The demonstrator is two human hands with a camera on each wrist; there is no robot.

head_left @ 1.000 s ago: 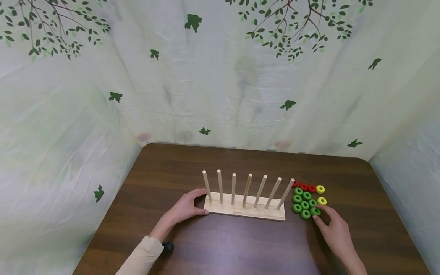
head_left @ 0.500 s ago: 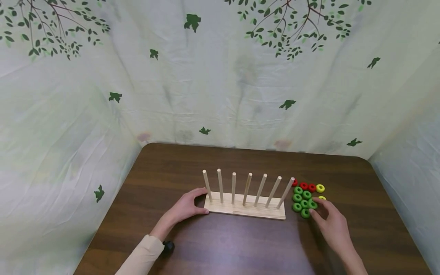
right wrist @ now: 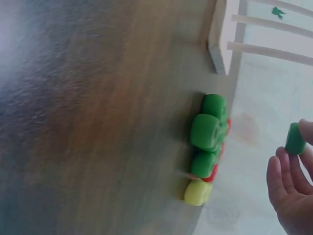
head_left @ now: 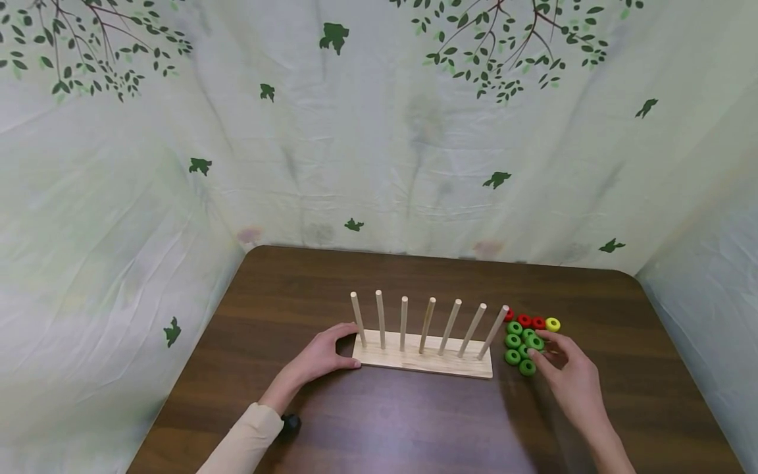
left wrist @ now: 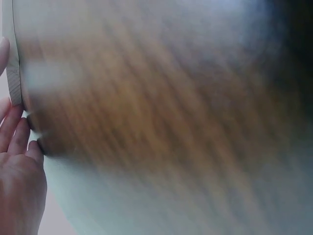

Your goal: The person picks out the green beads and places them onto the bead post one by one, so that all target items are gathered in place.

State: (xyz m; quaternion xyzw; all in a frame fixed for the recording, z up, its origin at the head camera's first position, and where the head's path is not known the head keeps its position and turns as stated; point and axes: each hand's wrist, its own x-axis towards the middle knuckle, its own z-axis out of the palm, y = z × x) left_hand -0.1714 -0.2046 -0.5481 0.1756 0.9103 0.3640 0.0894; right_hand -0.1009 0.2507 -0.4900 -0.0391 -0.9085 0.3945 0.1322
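Observation:
In the head view a pale wooden peg rack (head_left: 423, 359) stands on the table, with several upright pegs and no rings on them. My left hand (head_left: 322, 354) grips its left end, thumb at the front edge and fingers toward the back. To the right of the rack, my right hand (head_left: 571, 388) pinches a green ring (right wrist: 295, 139) between thumb and fingers, raised off the table in the right wrist view. Under and beside it lie several loose green rings (head_left: 512, 356). The left wrist view shows fingers (left wrist: 18, 134) against the rack's end.
Behind the green rings lie red rings (head_left: 524, 320) in a row, with a yellow ring (head_left: 553, 324) at its right end. The rack's rightmost peg partly covers one red ring. Leaf-printed cloth (head_left: 379, 131) surrounds the brown table (head_left: 385, 421) at back and sides.
My right hand has lifted a green ring from the group's front right and moved it slightly left and up. A second yellow ring is now hidden behind the hand. The left hand stays put.

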